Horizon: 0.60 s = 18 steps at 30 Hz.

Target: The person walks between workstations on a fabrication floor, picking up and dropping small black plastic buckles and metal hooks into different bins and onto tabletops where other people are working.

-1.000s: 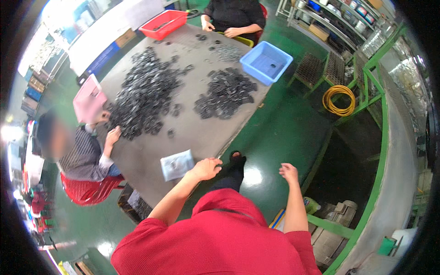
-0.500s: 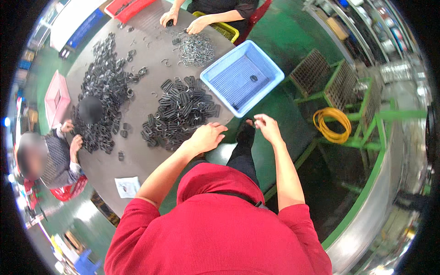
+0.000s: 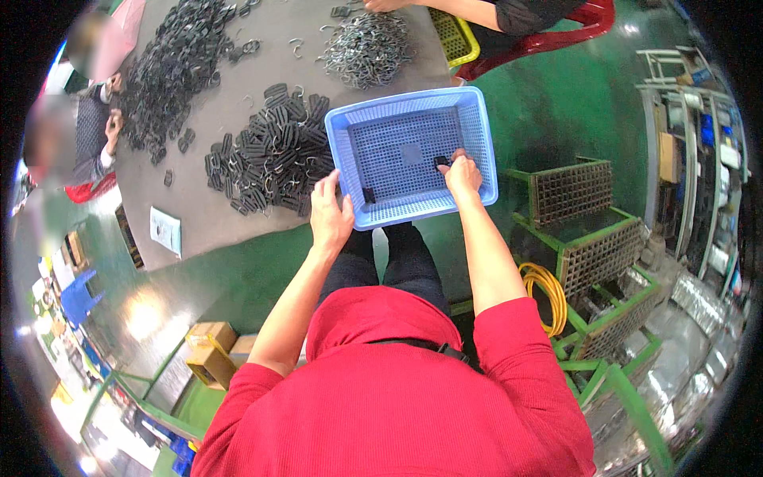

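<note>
A blue plastic basket (image 3: pixel 413 216) with mesh walls sits in front of me, over the table's right edge. My left hand (image 3: pixel 330 216) is at its near left corner, fingers apart and holding nothing, close to or touching the wall. Inside the basket, my right hand (image 3: pixel 463 176) pinches a small black plastic piece (image 3: pixel 442 161) near the right wall. Another black piece (image 3: pixel 369 195) lies in the near left corner. Left of the basket is a heap of black ribbed plastic pieces with metal hooks (image 3: pixel 270 155).
A larger heap of black pieces (image 3: pixel 175 71) and a pile of metal hooks (image 3: pixel 367 52) cover the far table (image 3: pixel 238 71). Co-workers' hands (image 3: pixel 114 123) show at the left. A white packet (image 3: pixel 165 230) lies near left. Green-framed racks (image 3: pixel 600 246) and a yellow hose (image 3: pixel 548 298) stand right.
My view has turned to the right. My right hand has reached into the basket and closed on a small black piece; my left hand has come to the basket's left side.
</note>
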Each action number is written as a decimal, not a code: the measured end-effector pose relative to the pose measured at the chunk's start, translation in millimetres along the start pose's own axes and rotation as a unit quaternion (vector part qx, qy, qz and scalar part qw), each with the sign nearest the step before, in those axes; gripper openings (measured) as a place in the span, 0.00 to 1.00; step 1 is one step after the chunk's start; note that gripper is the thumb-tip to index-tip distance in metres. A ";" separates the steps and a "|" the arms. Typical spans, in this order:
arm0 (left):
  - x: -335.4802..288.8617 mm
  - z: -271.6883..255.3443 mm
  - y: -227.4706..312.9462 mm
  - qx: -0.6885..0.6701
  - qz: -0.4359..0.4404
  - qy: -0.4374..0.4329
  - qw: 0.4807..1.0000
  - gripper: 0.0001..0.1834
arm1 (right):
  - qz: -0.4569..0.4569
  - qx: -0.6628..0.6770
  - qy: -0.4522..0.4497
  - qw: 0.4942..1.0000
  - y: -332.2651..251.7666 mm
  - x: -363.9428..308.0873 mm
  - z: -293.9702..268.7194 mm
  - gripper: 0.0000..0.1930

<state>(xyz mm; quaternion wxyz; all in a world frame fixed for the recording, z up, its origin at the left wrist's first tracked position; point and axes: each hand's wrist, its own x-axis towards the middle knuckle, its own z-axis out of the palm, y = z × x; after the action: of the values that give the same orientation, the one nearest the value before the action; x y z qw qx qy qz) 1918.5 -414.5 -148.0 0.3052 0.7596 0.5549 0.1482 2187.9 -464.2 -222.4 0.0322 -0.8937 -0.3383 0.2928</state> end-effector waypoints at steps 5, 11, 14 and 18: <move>12.5 19.2 7.6 -0.171 -0.194 -0.008 0.966 0.36 | -0.037 -0.043 0.043 0.997 3.6 3.8 -9.3 0.20; 9.5 28.8 -6.4 -0.131 -0.102 -0.005 0.986 0.35 | -0.048 -0.160 0.021 0.986 2.2 8.8 -11.0 0.11; 7.5 27.7 -7.9 -0.117 -0.074 0.020 0.990 0.35 | -0.070 -0.207 0.035 0.975 1.4 5.7 -10.1 0.12; 10.8 18.1 0.1 -0.181 -0.116 -0.016 0.977 0.34 | -0.087 -0.219 0.044 0.971 1.6 2.4 -8.1 0.12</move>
<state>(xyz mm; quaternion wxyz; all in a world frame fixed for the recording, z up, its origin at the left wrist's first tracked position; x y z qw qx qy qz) 1932.5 -409.8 -163.1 0.4612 0.6248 0.5981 0.1978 2194.7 -462.8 -217.3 -0.1238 -0.8580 -0.4692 0.1683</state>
